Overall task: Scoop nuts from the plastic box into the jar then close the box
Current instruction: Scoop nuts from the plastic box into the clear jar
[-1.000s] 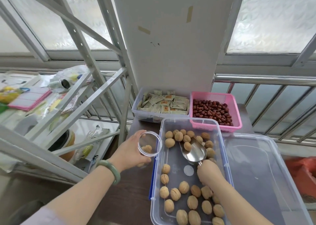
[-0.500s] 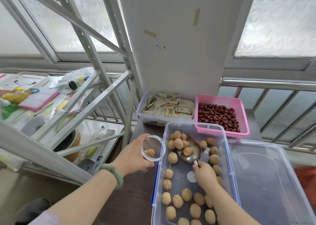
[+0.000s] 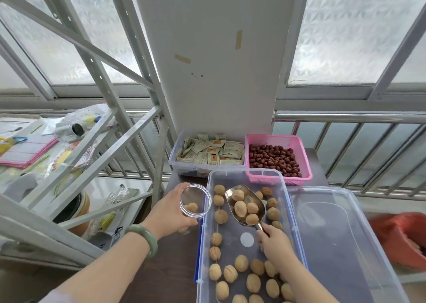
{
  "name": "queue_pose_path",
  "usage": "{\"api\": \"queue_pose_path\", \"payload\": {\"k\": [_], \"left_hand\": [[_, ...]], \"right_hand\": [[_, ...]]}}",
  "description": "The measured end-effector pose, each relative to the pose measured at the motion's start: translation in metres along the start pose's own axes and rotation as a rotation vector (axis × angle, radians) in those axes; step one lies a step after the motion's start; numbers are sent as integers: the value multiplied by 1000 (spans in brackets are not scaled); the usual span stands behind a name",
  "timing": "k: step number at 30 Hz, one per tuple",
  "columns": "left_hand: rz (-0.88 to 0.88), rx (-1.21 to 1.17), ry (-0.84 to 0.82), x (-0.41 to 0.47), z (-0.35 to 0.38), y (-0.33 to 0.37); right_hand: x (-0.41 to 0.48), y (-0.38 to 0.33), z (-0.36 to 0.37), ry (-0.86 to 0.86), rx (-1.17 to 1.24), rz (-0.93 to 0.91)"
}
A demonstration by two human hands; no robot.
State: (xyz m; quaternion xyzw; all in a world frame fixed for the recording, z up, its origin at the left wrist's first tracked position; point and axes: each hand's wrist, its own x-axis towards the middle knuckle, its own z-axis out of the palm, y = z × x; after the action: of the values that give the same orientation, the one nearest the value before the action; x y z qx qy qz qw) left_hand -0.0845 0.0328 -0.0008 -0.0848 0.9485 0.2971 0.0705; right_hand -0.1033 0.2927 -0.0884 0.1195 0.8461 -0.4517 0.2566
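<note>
- Dark brown tabletop (image 3: pixel 170 277) fills the foreground, smooth and matte, with frosted, pebbled window glass and a metal railing far behind it.
- Nearest, the clear plastic box (image 3: pixel 201 268) lies lengthwise on the table, rectangular with rounded corners; loose nuts (image 3: pixel 230 274), tan, oval and seamed, are scattered over its floor.
- Its clear lid (image 3: pixel 345 245) lies off the box, just to the right.
- Right hand (image 3: pixel 275 247) is closed around the handle of the metal scoop (image 3: pixel 232 191), shiny and rounded. A second ago the scoop lay low among the nuts and looked empty; now it is raised, tilted, and carries about four nuts.
- Left hand (image 3: pixel 171 212), a green bangle (image 3: pixel 144 239) on its wrist, wraps around the jar (image 3: pixel 195 201), a clear round container held just left of the box, its mouth tipped toward the scoop. It holds a nut or two, as before; the exact count is hard to tell through the plastic.
- Beyond the box, a pink mesh basket (image 3: pixel 280 180) holds dark red, wrinkled dates (image 3: pixel 274 159), and beside it a clear tub (image 3: pixel 184 166) holds flat paper sachets.
- Off to the left stands a grey metal shelf frame (image 3: pixel 96 155) with clutter.
</note>
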Motion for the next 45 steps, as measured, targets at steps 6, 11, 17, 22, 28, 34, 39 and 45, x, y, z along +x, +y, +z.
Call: {"api": "queue_pose_path", "payload": {"k": [6,11,17,22,28,34,39,45], "left_hand": [[8,-84,11,-8,-2,5],[34,-95,18,-12,-2,2],[68,-73,26,-14,-7,7],[95,-71,29,-18,-9,13],[90,-42,51,-32,-5,17],[49,-48,84,-51,3,19],[-8,-83,142,-65,11,21],[-70,-99,154,-76,15,16]], "right_hand": [[-23,-17,-29,103,-35,-145],[-46,-46,-52,85,-107,-264],[-62,-80,-73,55,-230,-364],[-73,-101,-89,14,-407,-401],[-85,-117,-89,2,-662,-460],[-96,-124,-81,18,-865,-567],[-99,-120,-79,48,-944,-630],[-106,-109,-79,43,-872,-640]]}}
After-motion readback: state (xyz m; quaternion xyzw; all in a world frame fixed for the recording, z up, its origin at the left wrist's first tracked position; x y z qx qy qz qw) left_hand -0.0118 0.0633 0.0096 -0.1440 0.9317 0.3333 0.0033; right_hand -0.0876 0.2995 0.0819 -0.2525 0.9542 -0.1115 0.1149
